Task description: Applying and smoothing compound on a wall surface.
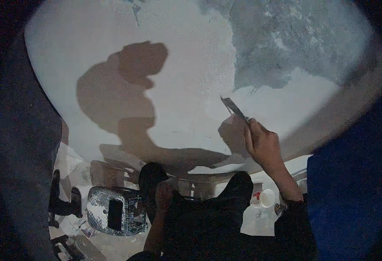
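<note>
Scraper (235, 108), partly hidden in right grip (262, 141)

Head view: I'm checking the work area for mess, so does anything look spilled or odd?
The stool at lower left looks odd: pale smears blotch its dark seat. Scraps lie on the floor beside it. On the wall, the grey patch has a ragged edge.

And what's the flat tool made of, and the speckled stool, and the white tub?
The flat tool looks like dull grey metal: it's thin and straight-edged. The speckled stool might be plastic, with a moulded-looking slot, but its mottled finish leaves that open. The white tub seems smooth plastic, from its even, pale rim, though coated card is possible.
</note>
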### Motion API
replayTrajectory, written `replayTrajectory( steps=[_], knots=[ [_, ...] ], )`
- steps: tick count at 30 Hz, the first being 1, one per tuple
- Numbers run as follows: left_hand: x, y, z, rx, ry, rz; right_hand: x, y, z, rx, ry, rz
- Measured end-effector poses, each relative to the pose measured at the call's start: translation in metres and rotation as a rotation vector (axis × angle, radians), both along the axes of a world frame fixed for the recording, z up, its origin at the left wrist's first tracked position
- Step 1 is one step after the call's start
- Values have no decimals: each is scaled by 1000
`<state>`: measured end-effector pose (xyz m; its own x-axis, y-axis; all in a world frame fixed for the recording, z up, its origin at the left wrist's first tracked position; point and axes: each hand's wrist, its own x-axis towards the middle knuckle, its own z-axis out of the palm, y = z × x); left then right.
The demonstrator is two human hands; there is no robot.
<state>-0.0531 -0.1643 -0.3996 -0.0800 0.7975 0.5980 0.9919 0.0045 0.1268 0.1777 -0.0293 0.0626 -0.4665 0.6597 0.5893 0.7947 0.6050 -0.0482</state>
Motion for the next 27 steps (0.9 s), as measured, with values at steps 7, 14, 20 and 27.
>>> replayTrajectory(
  steps=[7,14,20,27],
  knots=[
    [-5,8,-78,287,-141,16,-15,-8,7,-55,69,-10],
    [4,6,-12,-108,-33,-38,4,3,7,-68,38,-57],
    [-7,-12,-42,435,-247,-7,-15,-4,10,-41,50,43],
    [1,-7,39,-277,-252,-23,4,1,15,-46,18,-47]
  ],
)
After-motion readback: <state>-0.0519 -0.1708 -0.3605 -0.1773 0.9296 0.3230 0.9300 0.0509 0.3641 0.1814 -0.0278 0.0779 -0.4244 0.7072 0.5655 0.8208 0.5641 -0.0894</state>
